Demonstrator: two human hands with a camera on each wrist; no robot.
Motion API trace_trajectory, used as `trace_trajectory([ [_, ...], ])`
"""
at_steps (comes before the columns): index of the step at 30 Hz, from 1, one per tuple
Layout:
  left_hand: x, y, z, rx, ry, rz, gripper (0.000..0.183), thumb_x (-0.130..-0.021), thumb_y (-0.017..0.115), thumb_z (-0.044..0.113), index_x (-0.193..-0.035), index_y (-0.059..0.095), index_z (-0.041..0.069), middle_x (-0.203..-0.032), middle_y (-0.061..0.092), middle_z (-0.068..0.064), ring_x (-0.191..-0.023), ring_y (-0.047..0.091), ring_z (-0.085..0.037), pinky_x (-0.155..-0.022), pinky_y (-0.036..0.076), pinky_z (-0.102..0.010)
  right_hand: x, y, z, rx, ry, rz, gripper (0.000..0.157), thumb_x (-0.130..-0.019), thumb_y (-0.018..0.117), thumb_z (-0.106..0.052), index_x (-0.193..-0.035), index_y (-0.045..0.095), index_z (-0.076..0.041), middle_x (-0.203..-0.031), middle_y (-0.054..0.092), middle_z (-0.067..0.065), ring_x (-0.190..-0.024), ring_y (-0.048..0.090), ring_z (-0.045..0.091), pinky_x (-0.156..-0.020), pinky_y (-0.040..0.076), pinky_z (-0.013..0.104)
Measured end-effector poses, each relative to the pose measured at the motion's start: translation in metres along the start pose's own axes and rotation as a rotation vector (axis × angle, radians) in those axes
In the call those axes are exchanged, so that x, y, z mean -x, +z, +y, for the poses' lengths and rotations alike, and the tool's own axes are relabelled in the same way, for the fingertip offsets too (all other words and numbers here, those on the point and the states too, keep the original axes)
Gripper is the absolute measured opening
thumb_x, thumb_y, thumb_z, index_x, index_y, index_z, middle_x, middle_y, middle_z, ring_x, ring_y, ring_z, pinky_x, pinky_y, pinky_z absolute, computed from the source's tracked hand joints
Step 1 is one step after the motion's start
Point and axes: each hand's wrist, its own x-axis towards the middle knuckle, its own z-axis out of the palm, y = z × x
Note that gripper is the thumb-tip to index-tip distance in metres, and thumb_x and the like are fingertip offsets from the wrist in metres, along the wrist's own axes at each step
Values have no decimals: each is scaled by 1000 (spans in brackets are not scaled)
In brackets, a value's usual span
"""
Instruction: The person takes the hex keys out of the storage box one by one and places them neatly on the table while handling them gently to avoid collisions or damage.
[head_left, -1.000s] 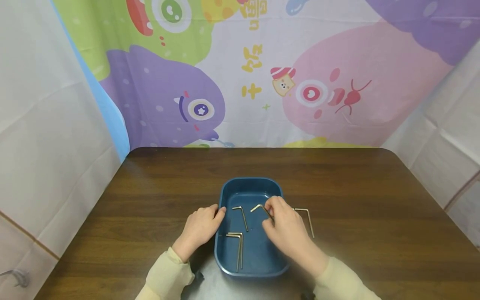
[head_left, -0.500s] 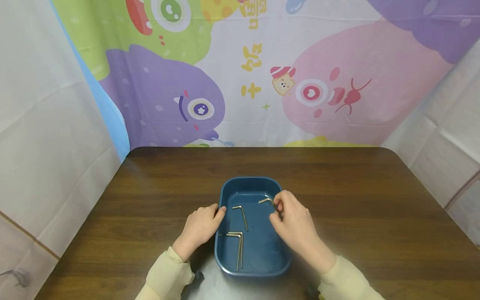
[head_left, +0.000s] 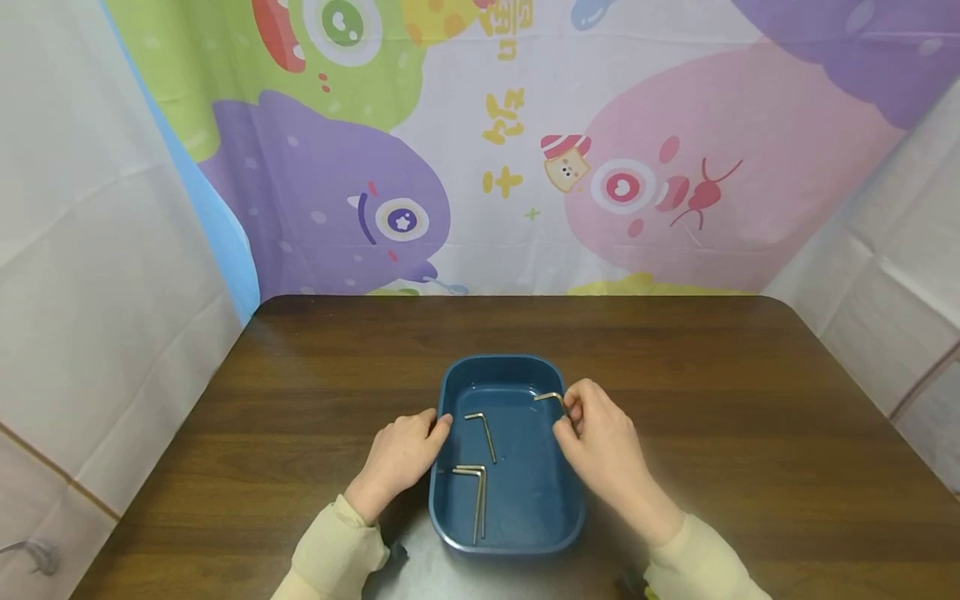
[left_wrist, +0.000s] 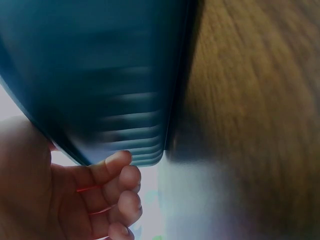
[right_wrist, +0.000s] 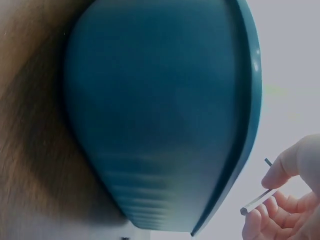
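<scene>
My left hand grips the left rim of a blue plastic bin, thumb over the edge. In the left wrist view its fingers curl beside the bin's outer wall. At the right rim, my right hand pinches an L-shaped hex key between thumb and fingers; its short arm points left over the bin. The right wrist view shows the hex key's end poking out from the fingers. Another hex key lies in the bin's left half, and two more hex keys lie side by side nearer me.
The brown wooden table stretches around the bin on both sides. A printed cartoon curtain hangs along its far edge. Pale fabric hangs at the left, with more at the right.
My right hand has moved right with its hex key, from over the bin to its right rim. A hex key seen right of the bin earlier is out of sight. The left hand stays.
</scene>
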Motion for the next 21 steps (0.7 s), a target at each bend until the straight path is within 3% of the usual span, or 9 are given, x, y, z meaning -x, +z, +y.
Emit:
trace_trajectory([
  [21,0,0,0,-2,-3,-3,35,-93,42,36,-66,46,14,-54,42,-2,-50,44,-17,-47,32,-30,-1,-7,27,18,142,-47,14,-74,58,-9,-83,48,-10,-72,50,-1,-61,48,13,-58,39,31],
])
